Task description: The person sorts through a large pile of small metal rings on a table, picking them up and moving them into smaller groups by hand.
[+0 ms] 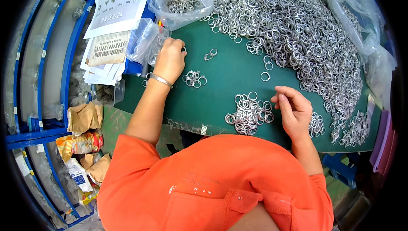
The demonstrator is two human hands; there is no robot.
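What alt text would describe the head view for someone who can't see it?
A person in orange sorts silver metal rings on a green table mat: the left hand pinches one ring, the right hand rests beside a small pile, below a huge heap of rings.

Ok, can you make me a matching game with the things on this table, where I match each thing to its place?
Things:
1. left hand
2. right hand
3. big heap of metal rings
4. stack of papers

Places:
A. far right part of the green table
B. beside the small ring pile near the table's front edge
C. far left corner
D. next to the clear plastic bag

Pairs: 1-D, 2-B, 3-A, 4-C
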